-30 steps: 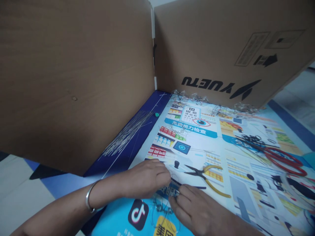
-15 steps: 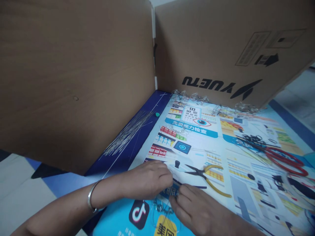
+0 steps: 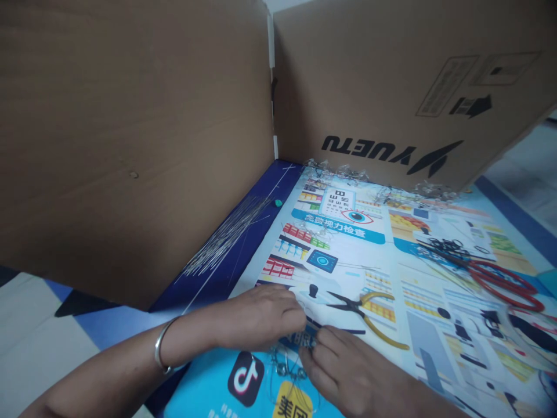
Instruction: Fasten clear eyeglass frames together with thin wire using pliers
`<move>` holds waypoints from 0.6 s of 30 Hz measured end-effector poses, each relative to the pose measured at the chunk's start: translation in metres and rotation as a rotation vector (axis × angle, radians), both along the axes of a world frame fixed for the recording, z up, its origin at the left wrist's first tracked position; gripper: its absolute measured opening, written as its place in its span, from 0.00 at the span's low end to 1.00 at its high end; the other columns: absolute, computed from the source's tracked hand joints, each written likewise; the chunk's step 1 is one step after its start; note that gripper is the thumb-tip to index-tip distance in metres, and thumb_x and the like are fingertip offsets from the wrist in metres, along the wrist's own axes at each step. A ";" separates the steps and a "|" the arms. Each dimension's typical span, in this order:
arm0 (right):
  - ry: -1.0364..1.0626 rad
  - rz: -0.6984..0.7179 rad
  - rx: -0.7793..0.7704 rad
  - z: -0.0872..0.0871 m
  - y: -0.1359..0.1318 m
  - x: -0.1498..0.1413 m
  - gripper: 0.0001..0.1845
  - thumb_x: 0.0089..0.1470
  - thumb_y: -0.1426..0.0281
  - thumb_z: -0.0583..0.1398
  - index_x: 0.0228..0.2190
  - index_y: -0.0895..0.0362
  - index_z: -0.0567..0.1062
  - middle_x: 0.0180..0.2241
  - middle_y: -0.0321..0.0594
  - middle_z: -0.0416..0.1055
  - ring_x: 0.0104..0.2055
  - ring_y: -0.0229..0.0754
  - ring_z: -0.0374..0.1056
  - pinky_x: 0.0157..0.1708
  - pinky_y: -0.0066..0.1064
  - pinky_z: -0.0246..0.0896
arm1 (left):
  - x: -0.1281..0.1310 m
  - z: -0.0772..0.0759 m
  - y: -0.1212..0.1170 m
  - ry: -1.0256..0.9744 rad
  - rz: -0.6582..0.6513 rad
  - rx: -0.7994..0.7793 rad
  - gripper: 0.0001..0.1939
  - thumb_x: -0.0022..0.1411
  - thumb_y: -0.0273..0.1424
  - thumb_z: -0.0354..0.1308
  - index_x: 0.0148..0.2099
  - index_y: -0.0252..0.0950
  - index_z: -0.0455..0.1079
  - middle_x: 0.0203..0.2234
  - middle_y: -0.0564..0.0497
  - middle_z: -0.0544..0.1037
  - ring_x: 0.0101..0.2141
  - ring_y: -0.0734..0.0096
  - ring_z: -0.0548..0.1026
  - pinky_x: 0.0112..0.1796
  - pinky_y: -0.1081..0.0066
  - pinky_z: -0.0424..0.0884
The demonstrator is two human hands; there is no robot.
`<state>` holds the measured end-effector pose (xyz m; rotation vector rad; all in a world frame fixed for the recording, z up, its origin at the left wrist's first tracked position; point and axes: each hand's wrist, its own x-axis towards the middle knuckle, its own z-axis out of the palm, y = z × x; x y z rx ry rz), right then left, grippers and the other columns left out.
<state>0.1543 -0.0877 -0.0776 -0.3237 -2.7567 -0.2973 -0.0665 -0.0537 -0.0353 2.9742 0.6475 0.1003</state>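
Wire beadwork point(image 3: 282, 369) beside both curled hands point(image 3: 272, 318) point(image 3: 343, 368)

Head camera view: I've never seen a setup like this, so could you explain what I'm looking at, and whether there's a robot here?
There's no robot: these are a person's bare left hand and right hand, seen from a camera worn on their head, looking forward and down. Cardboard panels stand behind a colourful printed sheet. On it lie yellow-handled pliers, red-handled scissors and dark rings. Thin straight wires lie on the dark blue strip at the left. The fingers of both hands are curled closed just above clear beads with fine wire; whatever is in their grip is too small to make out.
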 end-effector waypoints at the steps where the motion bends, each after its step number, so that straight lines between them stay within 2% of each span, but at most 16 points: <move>1: -0.005 -0.004 -0.004 0.000 0.000 0.000 0.11 0.59 0.77 0.50 0.40 0.63 0.70 0.28 0.39 0.64 0.30 0.40 0.56 0.31 0.37 0.49 | 0.000 0.001 0.000 0.012 0.005 -0.003 0.05 0.59 0.22 0.49 0.36 0.36 0.63 0.31 0.51 0.72 0.32 0.68 0.66 0.32 0.70 0.61; 11: 0.005 -0.008 0.013 -0.001 0.000 -0.001 0.13 0.59 0.76 0.49 0.42 0.63 0.71 0.29 0.40 0.66 0.31 0.41 0.57 0.35 0.39 0.52 | 0.003 0.008 -0.001 0.026 -0.026 0.048 0.06 0.66 0.25 0.46 0.35 0.36 0.61 0.31 0.52 0.71 0.32 0.70 0.64 0.35 0.69 0.59; 15: 0.008 -0.006 -0.014 0.001 0.000 -0.002 0.13 0.59 0.77 0.49 0.42 0.64 0.71 0.30 0.41 0.66 0.32 0.41 0.57 0.35 0.38 0.53 | 0.002 0.006 -0.002 0.016 -0.011 0.071 0.06 0.65 0.25 0.46 0.34 0.36 0.61 0.30 0.51 0.70 0.31 0.69 0.64 0.33 0.69 0.59; 18: 0.020 0.012 0.024 0.002 0.001 -0.002 0.11 0.58 0.77 0.51 0.40 0.65 0.71 0.28 0.40 0.65 0.31 0.40 0.57 0.32 0.37 0.52 | -0.001 0.003 -0.001 -0.020 0.046 0.001 0.05 0.62 0.23 0.48 0.34 0.35 0.61 0.29 0.51 0.70 0.31 0.69 0.64 0.32 0.70 0.60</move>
